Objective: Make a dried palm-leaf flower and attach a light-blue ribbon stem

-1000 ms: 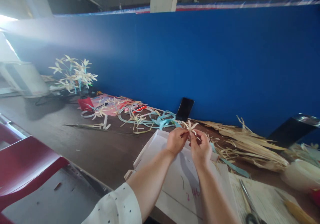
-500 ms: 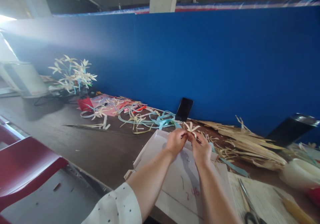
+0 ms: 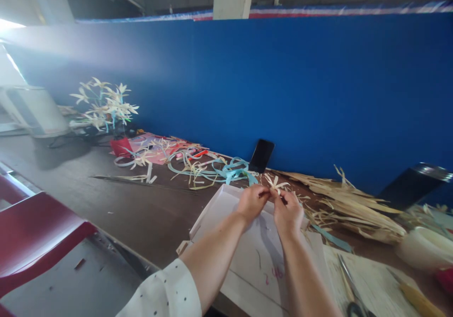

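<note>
A small cream flower (image 3: 275, 183) with narrow pointed petals, like dried husk, stands up from between my fingertips. My right hand (image 3: 289, 212) pinches it at its base from the right. My left hand (image 3: 253, 200) is closed beside it, its fingertips meeting the right hand's at the same spot; the part under the petals is hidden by my fingers. Both hands are above the far end of a shallow white cardboard box (image 3: 244, 265), which has pink handwriting on it.
Scissors (image 3: 354, 284) lie on a board at the right, near a white bowl (image 3: 430, 246). Dried husks (image 3: 350, 204) and a leaning phone (image 3: 262, 155) are by the blue partition (image 3: 283, 81). Left stand similar flowers (image 3: 109, 102), blue ribbon (image 3: 231, 170) and a kettle (image 3: 38, 112).
Both hands have shifted slightly to the right. The flower has turned and tilted to the right between my fingers.
</note>
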Action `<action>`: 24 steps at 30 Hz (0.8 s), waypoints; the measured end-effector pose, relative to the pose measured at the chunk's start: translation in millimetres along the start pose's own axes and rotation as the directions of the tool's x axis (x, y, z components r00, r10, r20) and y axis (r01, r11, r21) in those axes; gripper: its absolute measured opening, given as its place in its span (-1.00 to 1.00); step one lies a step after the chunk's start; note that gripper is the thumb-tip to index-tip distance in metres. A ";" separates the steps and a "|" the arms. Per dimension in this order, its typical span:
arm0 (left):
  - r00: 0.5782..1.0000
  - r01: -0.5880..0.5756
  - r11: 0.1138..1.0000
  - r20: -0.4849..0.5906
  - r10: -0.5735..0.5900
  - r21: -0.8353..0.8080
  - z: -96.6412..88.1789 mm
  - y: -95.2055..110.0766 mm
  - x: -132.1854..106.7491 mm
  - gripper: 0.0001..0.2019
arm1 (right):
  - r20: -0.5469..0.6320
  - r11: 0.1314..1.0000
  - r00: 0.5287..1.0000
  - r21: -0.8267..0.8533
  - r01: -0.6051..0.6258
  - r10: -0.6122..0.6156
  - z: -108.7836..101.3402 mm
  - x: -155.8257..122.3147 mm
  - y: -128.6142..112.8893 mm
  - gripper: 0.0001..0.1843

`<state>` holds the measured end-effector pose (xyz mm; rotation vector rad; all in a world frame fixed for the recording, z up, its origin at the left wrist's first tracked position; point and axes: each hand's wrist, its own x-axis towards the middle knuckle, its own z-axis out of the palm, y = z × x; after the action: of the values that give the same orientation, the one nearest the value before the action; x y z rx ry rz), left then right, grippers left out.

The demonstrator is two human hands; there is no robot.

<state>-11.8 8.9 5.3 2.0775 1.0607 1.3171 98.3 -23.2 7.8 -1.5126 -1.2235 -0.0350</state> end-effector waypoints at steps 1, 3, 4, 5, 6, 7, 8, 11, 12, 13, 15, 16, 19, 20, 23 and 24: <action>1.000 -0.002 1.000 0.002 0.002 -0.004 0.2 0.6 0.1 -0.85 | 0.000 1.000 1.000 -0.011 0.011 -0.011 -0.9 0.4 -0.2 -0.49; 1.000 -0.002 1.000 0.004 0.002 -0.014 0.8 0.7 0.2 -0.86 | -0.001 0.999 1.000 -0.022 0.026 -0.026 -2.1 1.1 -0.3 -0.49; 1.000 0.001 1.000 0.002 -0.001 -0.019 1.2 0.2 0.4 -0.86 | -0.001 0.999 1.000 -0.017 0.028 -0.028 -2.1 1.2 -0.3 -0.49; 1.000 0.005 1.000 -0.001 -0.005 -0.025 1.6 -0.7 0.5 -0.86 | 0.001 1.000 1.000 -0.006 0.028 -0.028 -1.8 1.1 -0.2 -0.50; 1.000 0.011 1.000 -0.002 -0.011 -0.029 1.9 -1.7 0.7 -0.86 | 0.001 1.000 1.000 0.011 0.024 -0.024 -1.1 0.8 -0.1 -0.50; 1.000 0.018 0.999 -0.010 -0.019 -0.031 2.1 -2.8 1.0 -0.86 | 0.004 0.999 1.000 0.032 0.018 -0.019 -0.2 0.3 -0.1 -0.50; 0.999 0.026 0.999 -0.021 -0.026 -0.029 2.2 -3.9 1.2 -0.85 | 0.008 0.999 1.000 0.054 0.008 -0.008 0.7 -0.4 -0.3 -0.49; 0.997 0.043 0.999 -0.070 -0.045 -0.028 2.1 -5.5 1.6 -0.83 | 0.050 0.993 0.998 0.109 -0.049 0.044 2.5 -2.6 -2.2 -0.45; 0.995 0.043 0.998 -0.084 -0.046 -0.035 1.8 -5.3 1.7 -0.83 | 0.065 0.991 0.996 0.118 -0.069 0.062 2.5 -3.1 -3.2 -0.44; 0.995 0.039 0.998 -0.090 -0.043 -0.048 1.3 -4.8 1.6 -0.82 | 0.077 0.989 0.994 0.119 -0.086 0.077 2.1 -3.4 -4.2 -0.45; 0.996 0.026 0.996 -0.079 -0.032 -0.080 0.2 -3.0 1.4 -0.80 | 0.078 0.989 0.993 0.109 -0.098 0.090 1.0 -3.3 -6.1 -0.49; 0.997 0.021 0.995 -0.067 -0.027 -0.096 -0.4 -2.0 1.3 -0.79 | 0.068 0.990 0.994 0.104 -0.095 0.088 0.3 -3.0 -6.8 -0.52; 0.998 0.032 0.991 -0.050 -0.039 -0.128 -0.9 -0.1 1.1 -0.79 | 0.034 0.991 0.998 0.113 -0.065 0.062 -1.0 -2.3 -8.1 -0.57; 0.997 0.040 0.990 -0.054 -0.047 -0.132 -0.6 -0.1 1.2 -0.79 | 0.027 0.991 0.998 0.119 -0.055 0.052 -1.1 -2.2 -8.4 -0.59; 0.996 0.048 0.988 -0.071 -0.059 -0.146 1.4 -1.9 1.5 -0.82 | 0.013 0.991 1.000 0.131 -0.025 0.023 -1.3 -2.5 -9.2 -0.64; 0.996 0.042 0.987 -0.075 -0.054 -0.154 2.1 -2.8 1.5 -0.83 | 0.009 0.991 1.000 0.133 -0.013 0.012 -1.3 -2.7 -9.4 -0.66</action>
<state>-10.5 11.9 3.2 1.8907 1.0034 1.4205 91.3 -27.5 13.3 -1.4052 -1.1991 0.0602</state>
